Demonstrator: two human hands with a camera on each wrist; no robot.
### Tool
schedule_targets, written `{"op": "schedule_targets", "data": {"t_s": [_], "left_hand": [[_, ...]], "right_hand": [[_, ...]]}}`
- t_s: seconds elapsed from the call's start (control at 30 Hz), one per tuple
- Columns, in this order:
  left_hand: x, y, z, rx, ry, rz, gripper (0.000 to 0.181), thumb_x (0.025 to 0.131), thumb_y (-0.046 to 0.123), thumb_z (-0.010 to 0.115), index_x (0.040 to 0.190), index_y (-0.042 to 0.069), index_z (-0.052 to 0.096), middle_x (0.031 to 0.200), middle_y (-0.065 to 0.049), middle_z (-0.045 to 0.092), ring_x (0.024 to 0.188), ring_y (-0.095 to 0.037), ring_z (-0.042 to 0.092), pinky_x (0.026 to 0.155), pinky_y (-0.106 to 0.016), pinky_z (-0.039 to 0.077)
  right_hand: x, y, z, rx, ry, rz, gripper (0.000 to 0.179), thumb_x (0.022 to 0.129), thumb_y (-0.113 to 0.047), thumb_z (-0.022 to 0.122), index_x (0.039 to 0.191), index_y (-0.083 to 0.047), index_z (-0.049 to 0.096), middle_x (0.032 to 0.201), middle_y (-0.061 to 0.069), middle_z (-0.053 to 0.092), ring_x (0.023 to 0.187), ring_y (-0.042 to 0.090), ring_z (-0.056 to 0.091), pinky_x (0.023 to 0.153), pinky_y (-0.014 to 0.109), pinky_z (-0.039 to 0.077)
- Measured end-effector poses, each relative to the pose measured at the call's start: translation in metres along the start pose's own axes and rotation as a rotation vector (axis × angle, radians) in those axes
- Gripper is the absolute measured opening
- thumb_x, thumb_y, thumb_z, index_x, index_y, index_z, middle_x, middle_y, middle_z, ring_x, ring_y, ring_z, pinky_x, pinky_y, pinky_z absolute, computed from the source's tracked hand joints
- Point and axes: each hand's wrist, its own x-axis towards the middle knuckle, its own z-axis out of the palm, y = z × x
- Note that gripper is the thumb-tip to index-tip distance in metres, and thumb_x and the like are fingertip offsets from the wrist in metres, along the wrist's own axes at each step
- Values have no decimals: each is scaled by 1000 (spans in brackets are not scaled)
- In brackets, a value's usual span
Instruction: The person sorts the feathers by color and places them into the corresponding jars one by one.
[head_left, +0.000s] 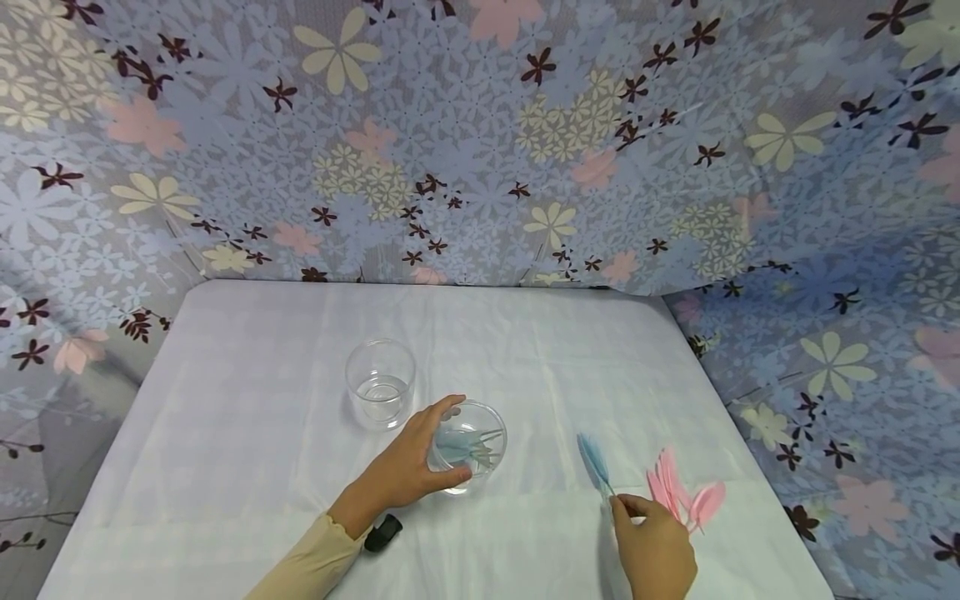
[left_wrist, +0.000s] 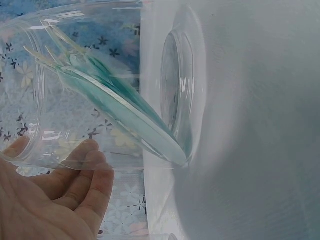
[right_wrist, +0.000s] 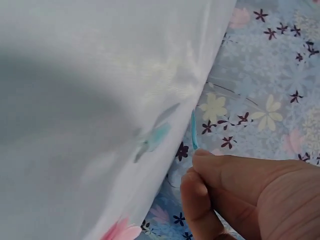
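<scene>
The right hand (head_left: 654, 550) pinches a blue feather (head_left: 592, 457) by its thin stalk between thumb and forefinger; the plume points away from the person, over the right part of the worktop (head_left: 517, 350). That light hold looks right, since it leaves the soft, narrow vane uncrushed. The left hand (head_left: 408, 462) curves round a transparent cup (head_left: 491, 421), thumb and fingers parted to its width; the smooth, rigid wall probably calls for a steady, gentle grip. Inside, blue-green feathers (left_wrist: 120, 115) slant with their stalks toward the rim, and keeping the cup upright should stop them sliding. A second cup (head_left: 380, 379), round and see-through, stands just beyond it to the left. Pink feathers (head_left: 667, 483), some broadly oval, lie beside the right hand. White, faintly creased cloth covers the worktop; floral fabric (head_left: 465, 142) hangs behind.
</scene>
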Motion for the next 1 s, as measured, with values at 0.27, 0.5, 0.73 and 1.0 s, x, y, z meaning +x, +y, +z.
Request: {"op": "schedule_targets", "data": {"t_s": [0.27, 0.5, 0.73, 1.0], "left_hand": [[0, -1, 0, 7, -5, 9, 90, 84, 54, 75, 155, 45, 20, 152, -5, 45, 137, -23, 41, 108, -55, 38], [0, -1, -1, 3, -8, 14, 90, 84, 56, 74, 155, 44, 20, 152, -4, 45, 136, -24, 42, 107, -55, 39], [-1, -1, -1, 15, 1, 22, 90, 84, 59, 73, 155, 44, 21, 151, 0, 45, 135, -23, 43, 105, -54, 41], [0, -2, -1, 16, 4, 19, 89, 84, 60, 73, 155, 46, 20, 151, -5, 46, 135, -21, 43, 106, -54, 40]], "right_hand": [[-3, -5, -9, 51, 34, -56, 26, 90, -36, 73, 100, -13, 81, 89, 9, 75, 53, 15, 56, 45, 35, 39], [-3, -12, -12, 97, 127, -130, 19, 90, -30, 74, 95, -13, 82, 89, 5, 75, 54, 12, 52, 47, 34, 39], [-3, -15, -13, 138, 202, -193, 14, 89, -29, 75, 89, -17, 82, 87, -2, 74, 57, 8, 52, 55, 33, 42], [-5, -20, -18, 143, 215, -214, 13, 89, -27, 75, 87, -17, 82, 85, -3, 73, 57, 8, 50, 56, 33, 41]]}}
